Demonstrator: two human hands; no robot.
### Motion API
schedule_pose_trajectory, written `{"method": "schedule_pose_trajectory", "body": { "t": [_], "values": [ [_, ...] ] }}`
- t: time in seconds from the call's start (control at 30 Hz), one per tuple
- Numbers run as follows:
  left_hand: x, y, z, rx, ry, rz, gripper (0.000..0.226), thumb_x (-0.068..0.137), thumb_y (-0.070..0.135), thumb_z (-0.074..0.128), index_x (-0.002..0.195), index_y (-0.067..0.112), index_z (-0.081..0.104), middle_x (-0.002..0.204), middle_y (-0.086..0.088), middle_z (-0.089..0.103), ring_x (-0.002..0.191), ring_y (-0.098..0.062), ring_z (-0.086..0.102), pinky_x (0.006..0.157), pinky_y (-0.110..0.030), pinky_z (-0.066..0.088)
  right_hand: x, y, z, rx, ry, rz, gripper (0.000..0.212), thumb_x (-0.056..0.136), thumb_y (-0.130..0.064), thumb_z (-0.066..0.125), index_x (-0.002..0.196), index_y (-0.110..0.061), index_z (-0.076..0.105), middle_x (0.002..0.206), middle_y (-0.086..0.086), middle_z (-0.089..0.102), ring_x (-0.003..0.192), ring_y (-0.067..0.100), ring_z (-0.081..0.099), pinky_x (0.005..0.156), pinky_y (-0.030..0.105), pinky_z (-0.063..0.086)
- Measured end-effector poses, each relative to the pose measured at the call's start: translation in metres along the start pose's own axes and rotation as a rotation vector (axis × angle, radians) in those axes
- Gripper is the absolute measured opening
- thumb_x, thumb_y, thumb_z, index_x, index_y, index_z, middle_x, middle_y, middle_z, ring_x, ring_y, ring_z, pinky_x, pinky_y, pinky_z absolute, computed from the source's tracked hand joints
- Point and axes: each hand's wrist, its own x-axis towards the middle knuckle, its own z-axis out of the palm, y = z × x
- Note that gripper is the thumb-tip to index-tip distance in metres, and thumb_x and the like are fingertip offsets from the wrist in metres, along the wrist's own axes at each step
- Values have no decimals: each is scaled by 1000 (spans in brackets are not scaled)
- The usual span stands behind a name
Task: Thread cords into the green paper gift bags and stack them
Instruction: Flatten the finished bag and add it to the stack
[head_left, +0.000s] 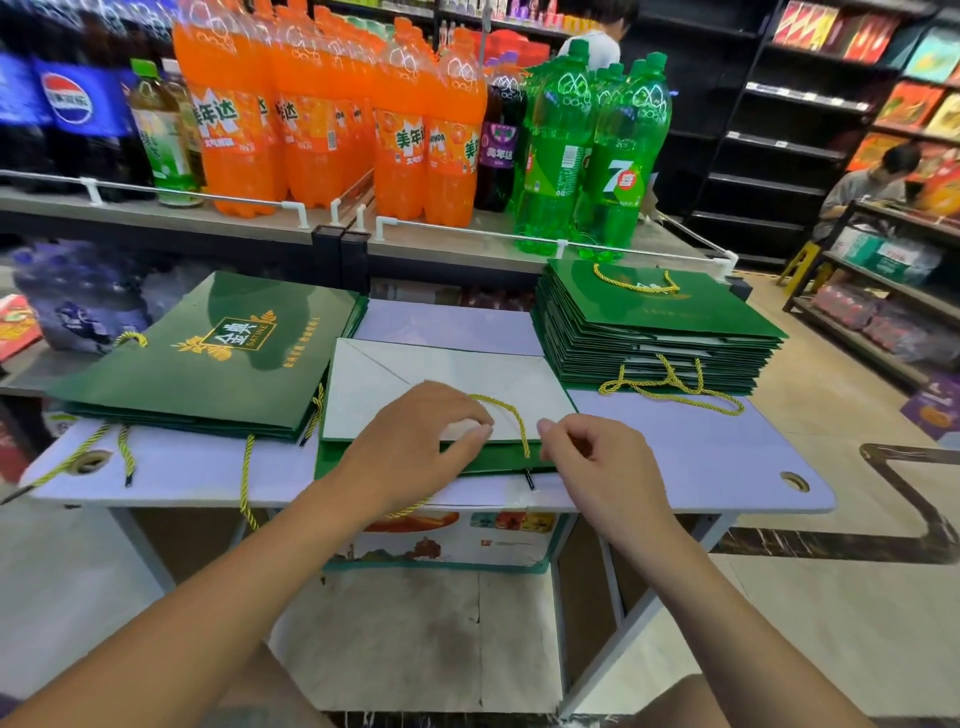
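Yellow cord (514, 418) is what the left grip (415, 441) holds. Its fingers curl down narrow on the cord, right at the top edge of the middle bag (441, 384). The cord bends in a little arch from those fingers and drops over the green edge. Its black tip (529, 479) hangs just past the bag. The right grip (597, 457) sits just beside the arch, thumb and finger close together, the other fingers curled. I cannot tell if it touches the cord.

The cord looks soft and floppy, so it will likely bend if it is pushed from far back. I think the best place to hold it is close to the stiff black tip, so the tip can be poked into the hole. The bag is paper, light and flat. It looks shiny, so it may slide on the bench (701, 452). Pressing it down with one grip should stop that. Paper creases, so it is safer to hold the thick folded top edge than the thin middle.

The middle bag lies flat at the near edge of the bench, pale side up. Just beside it on the left is a low pile of green bags (208, 353) with cords trailing. On the right is a taller, neat stack (654, 332) with cords hanging off the front. Behind them stand big soda bottles (322, 114).
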Motion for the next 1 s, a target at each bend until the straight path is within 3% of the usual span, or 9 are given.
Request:
{"method": "schedule_pose_trajectory", "body": {
  "t": [0.1, 0.17, 0.23, 0.33, 0.47, 0.57, 0.63, 0.73, 1.0],
  "values": [
    [22, 2, -22, 92, -19, -24, 24, 104, 37, 54, 124, 37, 68, 128, 17, 65, 123, -8, 51, 104, -36, 45, -3, 0, 6, -195, -178, -125, 49, 95, -68, 37, 121, -42, 68, 124, -12, 64, 121, 9, 52, 101, 39, 46],
    [45, -1, -33, 237, -143, -69, 31, 104, 43, 54, 134, 39, 62, 140, 14, 59, 133, -13, 46, 107, -40, 44, -4, 0, 12, -315, -320, -146, 67, 91, -79, 25, 148, -49, 46, 159, -3, 40, 149, 16, 28, 119, 42, 30],
    [68, -5, -31, 308, -260, -100, 41, 101, 51, 57, 139, 39, 58, 147, 11, 53, 138, -17, 43, 110, -41, 41, -5, -5, 18, -391, -408, -144, 77, 87, -87, 14, 155, -55, 27, 171, 2, 16, 158, 22, 8, 126, 46, 13],
    [88, -13, -14, 189, -444, -115, 39, 96, 55, 63, 131, 37, 63, 141, 7, 56, 132, -18, 47, 111, -40, 39, -10, -9, 28, -441, -464, -114, 87, 78, -91, 4, 157, -56, 15, 173, 4, 4, 159, 23, -3, 127, 46, -1],
    [102, -18, -1, 81, -471, -95, 21, 98, 47, 64, 98, 27, 70, 99, 14, 65, 95, -10, 61, 82, -30, 45, -15, -6, 34, -487, -464, -117, 87, 78, -93, 0, 157, -57, 5, 174, 3, -1, 159, 21, -8, 128, 47, -3],
    [113, -17, -1, -122, -457, -223, 25, 102, 42, 60, 101, 18, 66, 94, 3, 69, 67, -14, 61, 68, -31, 51, -16, -2, 37, -514, -468, -131, 81, 83, -91, 2, 157, -58, -2, 173, 3, -5, 159, 22, -12, 128, 48, -5],
    [117, -21, 1, -55, -452, -224, 25, 102, 45, 58, 102, 22, 66, 105, 3, 65, 79, -19, 62, 68, -30, 51, -16, -1, 38, -539, -469, -140, 79, 87, -89, 4, 157, -56, -6, 173, 4, -8, 159, 22, -14, 128, 49, -6],
    [119, -31, 3, 101, -449, -137, 19, 99, 49, 61, 96, 31, 65, 100, 18, 57, 100, -13, 56, 79, -31, 43, -16, 1, 39, -561, -471, -147, 77, 89, -87, 6, 157, -55, -9, 173, 4, -11, 158, 22, -16, 128, 49, -7],
    [114, -48, 9, 78, -374, -65, 18, 94, 47, 69, 91, 29, 67, 85, 18, 59, 81, 2, 51, 66, -21, 35, -17, -1, 39, -562, -495, -139, 81, 85, -89, 0, 158, -55, -9, 173, 4, -12, 158, 22, -19, 128, 49, -8]
  ]
}}
